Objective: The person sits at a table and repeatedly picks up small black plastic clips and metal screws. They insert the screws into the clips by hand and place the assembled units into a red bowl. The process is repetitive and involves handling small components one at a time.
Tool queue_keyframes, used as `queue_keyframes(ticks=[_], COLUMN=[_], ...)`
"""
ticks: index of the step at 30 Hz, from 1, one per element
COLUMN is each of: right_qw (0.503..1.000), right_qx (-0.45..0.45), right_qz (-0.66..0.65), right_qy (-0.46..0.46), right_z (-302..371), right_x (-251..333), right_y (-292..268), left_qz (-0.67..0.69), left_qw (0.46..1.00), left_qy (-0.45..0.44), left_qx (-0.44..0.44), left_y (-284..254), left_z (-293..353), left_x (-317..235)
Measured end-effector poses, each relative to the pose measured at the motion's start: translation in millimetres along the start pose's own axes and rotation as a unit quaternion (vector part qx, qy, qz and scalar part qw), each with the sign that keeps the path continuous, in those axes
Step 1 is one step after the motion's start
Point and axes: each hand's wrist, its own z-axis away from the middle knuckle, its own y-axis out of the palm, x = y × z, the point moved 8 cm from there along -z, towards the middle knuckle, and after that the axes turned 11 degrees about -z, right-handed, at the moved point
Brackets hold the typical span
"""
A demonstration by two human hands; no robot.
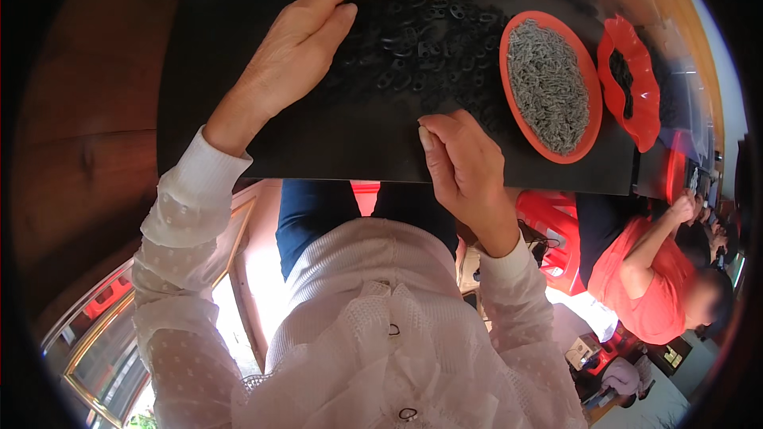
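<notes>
Over the near edge of the table (pixel 350 147), the right hand (pixel 475 168) is curled closed; whether around anything, I cannot tell. An orange bowl (pixel 595 99) of grey pieces (pixel 548 83) sits rightward. Black parts (pixel 429 49) lie scattered toward the far edge, the left hand (pixel 296 41) beside them, loosely open.

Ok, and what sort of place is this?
Probably a small workshop: many black parts lie spread over a dark table, a red bowl is heaped with small grey pieces, and another person in red is nearby.
</notes>
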Motion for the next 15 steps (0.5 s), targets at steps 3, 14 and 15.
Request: queue_keyframes(ticks=[3, 14, 15], right_qw=[0.999, 0.959, 0.955], right_qx=[0.009, 0.053, 0.054], right_qz=[0.031, 0.273, 0.284], right_qy=[-0.030, -0.062, -0.067], right_z=[-3.3, -74.4, -76.0], right_x=[2.2, -13.5, -15.1], right_y=[3.2, 17.4, 16.8], left_qz=[-0.033, -0.057, -0.078], left_qw=[0.999, 0.993, 0.992], left_qy=[0.034, 0.030, 0.032], left_qx=[-0.016, -0.096, -0.098], left_y=[-4.2, -32.3, -33.3], left_z=[7.0, 78.5, 89.9], left_x=[3.0, -8.2, -10.6])
